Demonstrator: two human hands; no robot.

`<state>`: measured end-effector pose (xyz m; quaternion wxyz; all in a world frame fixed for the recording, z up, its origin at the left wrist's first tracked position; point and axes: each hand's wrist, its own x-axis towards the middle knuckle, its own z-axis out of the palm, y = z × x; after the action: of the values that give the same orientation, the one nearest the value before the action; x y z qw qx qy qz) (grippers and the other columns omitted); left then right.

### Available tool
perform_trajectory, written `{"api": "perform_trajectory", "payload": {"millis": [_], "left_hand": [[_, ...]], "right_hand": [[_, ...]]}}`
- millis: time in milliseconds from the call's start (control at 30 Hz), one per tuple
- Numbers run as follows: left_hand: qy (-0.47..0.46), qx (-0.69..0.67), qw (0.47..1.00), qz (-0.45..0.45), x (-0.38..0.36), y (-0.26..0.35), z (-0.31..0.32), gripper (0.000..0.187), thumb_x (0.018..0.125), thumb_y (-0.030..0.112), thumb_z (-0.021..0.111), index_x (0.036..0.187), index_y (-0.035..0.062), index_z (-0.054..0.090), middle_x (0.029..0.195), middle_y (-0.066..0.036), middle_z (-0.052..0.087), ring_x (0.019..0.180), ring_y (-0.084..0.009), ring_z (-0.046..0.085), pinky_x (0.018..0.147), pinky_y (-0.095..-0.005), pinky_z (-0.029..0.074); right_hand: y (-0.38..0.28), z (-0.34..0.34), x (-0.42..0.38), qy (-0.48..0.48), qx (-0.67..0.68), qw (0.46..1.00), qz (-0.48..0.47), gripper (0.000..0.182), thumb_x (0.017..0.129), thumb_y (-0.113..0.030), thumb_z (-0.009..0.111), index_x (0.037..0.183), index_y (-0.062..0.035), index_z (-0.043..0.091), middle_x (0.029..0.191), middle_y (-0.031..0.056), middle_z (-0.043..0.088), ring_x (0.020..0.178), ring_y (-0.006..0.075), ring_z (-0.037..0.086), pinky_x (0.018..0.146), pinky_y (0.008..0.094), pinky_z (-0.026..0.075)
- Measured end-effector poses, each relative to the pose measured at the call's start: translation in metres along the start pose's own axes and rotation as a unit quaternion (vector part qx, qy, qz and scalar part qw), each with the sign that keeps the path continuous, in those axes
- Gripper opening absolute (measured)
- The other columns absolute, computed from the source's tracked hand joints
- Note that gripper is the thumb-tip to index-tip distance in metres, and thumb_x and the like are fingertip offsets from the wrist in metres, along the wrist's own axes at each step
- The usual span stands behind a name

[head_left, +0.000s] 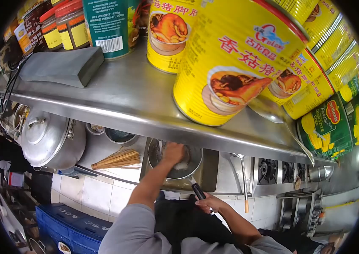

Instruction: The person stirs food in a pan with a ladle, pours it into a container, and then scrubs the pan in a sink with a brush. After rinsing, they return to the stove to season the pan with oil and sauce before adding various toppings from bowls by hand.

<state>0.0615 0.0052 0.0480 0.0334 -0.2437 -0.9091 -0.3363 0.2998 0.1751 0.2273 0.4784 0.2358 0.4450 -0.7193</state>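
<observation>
My right hand is wrapped round the black handle of a frying pan. The pan lies over a rectangular metal basin, under the shelf edge. Reaching into the pan is my left hand, its fingers curled down near the inner surface. What those fingers hold, if anything, I cannot make out. Left of the basin, a bundle of thin wooden sticks, like a bamboo brush, rests on the counter. A long-handled ladle lies to the right.
A steel shelf juts out above the pan, carrying large yellow cans, a green can, jars and a grey block. Left stands a lidded pot; right are gas burners. Below left is a blue crate. Another person is at far left.
</observation>
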Motion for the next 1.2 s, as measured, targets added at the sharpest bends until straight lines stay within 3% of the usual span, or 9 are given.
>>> {"api": "perform_trajectory", "payload": {"millis": [167,367,567,700,833,967,1033,1100,1200], "left_hand": [[-0.126,-0.452,0.88,-0.066,-0.025,0.113,-0.021,0.04,0.099,0.022,0.049,0.135,0.0079,0.056,0.144,-0.021,0.049,0.132,-0.0377,0.047,0.113,-0.0449,0.033],[-0.274,0.039,0.958,0.077,-0.034,0.029,-0.125,0.037,0.092,0.024,0.055,0.127,0.0118,0.063,0.124,-0.018,0.063,0.118,-0.0359,0.057,0.107,-0.0448,0.042],[0.135,-0.007,0.991,-0.026,0.007,0.031,0.002,0.035,0.089,0.013,0.054,0.122,0.0058,0.061,0.129,-0.021,0.052,0.126,-0.045,0.043,0.11,-0.0542,0.031],[-0.049,-0.473,0.88,-0.016,-0.029,0.094,0.02,0.043,0.104,0.021,0.042,0.144,0.0055,0.045,0.149,-0.019,0.041,0.14,-0.038,0.035,0.115,-0.0495,0.028],[-0.288,-0.251,0.921,0.077,-0.086,0.041,-0.028,0.043,0.103,0.029,0.046,0.141,0.0095,0.051,0.146,-0.018,0.049,0.136,-0.0357,0.044,0.112,-0.0444,0.036],[-0.105,-0.042,0.993,-0.03,-0.079,-0.075,-0.01,0.034,0.094,0.022,0.056,0.123,0.0052,0.063,0.132,-0.017,0.058,0.118,-0.0325,0.058,0.098,-0.047,0.047],[0.078,-0.331,0.904,-0.26,-0.046,-0.078,-0.053,0.032,0.095,0.021,0.056,0.122,0.0045,0.061,0.124,-0.015,0.061,0.107,-0.0295,0.062,0.094,-0.0421,0.051],[0.121,-0.666,0.659,-0.329,-0.029,-0.113,-0.047,0.033,0.097,0.023,0.056,0.125,0.0059,0.057,0.122,-0.013,0.061,0.105,-0.0275,0.061,0.093,-0.0383,0.052],[0.1,-0.75,0.603,-0.252,-0.016,-0.171,-0.041,0.033,0.096,0.039,0.059,0.115,0.0122,0.062,0.102,-0.008,0.067,0.098,-0.0251,0.063,0.083,-0.0424,0.054]], "right_hand": [[-0.002,-0.015,-0.003,0.047,-0.083,0.995,-0.033,0.029,0.09,-0.007,0.067,0.095,-0.0141,0.039,0.055,-0.0017,0.041,0.041,0.0081,0.039,0.037,0.0265,0.033],[0.002,-0.024,-0.025,0.052,-0.009,0.998,-0.042,0.031,0.091,-0.004,0.065,0.101,-0.0164,0.038,0.056,-0.0032,0.037,0.04,0.0071,0.036,0.036,0.0252,0.03],[0.015,0.007,0.01,0.022,-0.025,0.999,-0.027,0.028,0.09,-0.007,0.067,0.093,-0.0152,0.04,0.057,-0.0031,0.04,0.041,0.0072,0.038,0.036,0.0255,0.031],[0.011,0.008,0.007,0.064,-0.048,0.996,-0.035,0.023,0.089,-0.006,0.065,0.094,-0.0119,0.044,0.056,-0.002,0.042,0.04,0.0076,0.04,0.036,0.0267,0.034],[0.011,-0.011,-0.009,0.158,-0.107,0.977,-0.097,0.029,0.089,-0.003,0.062,0.114,-0.0064,0.048,0.055,-0.0001,0.044,0.038,0.0102,0.04,0.036,0.0293,0.035],[0.024,-0.047,-0.009,0.313,-0.473,0.784,-0.253,0.022,0.082,-0.01,0.065,0.101,-0.0043,0.054,0.057,0.0089,0.051,0.052,0.0251,0.058,0.05,0.0412,0.045],[0.016,-0.039,-0.016,0.398,-0.53,0.712,-0.232,0.019,0.079,-0.01,0.063,0.096,-0.0038,0.056,0.065,0.0207,0.059,0.069,0.0415,0.063,0.062,0.0493,0.047],[0.01,-0.027,-0.029,0.407,-0.504,0.735,-0.202,0.022,0.078,-0.008,0.059,0.099,-0.0046,0.056,0.073,0.027,0.061,0.077,0.0485,0.06,0.067,0.0547,0.047],[0.017,-0.032,-0.041,0.427,-0.533,0.708,-0.178,0.029,0.078,-0.01,0.06,0.107,-0.0081,0.055,0.074,0.0258,0.064,0.076,0.0477,0.062,0.07,0.0582,0.049]]}}
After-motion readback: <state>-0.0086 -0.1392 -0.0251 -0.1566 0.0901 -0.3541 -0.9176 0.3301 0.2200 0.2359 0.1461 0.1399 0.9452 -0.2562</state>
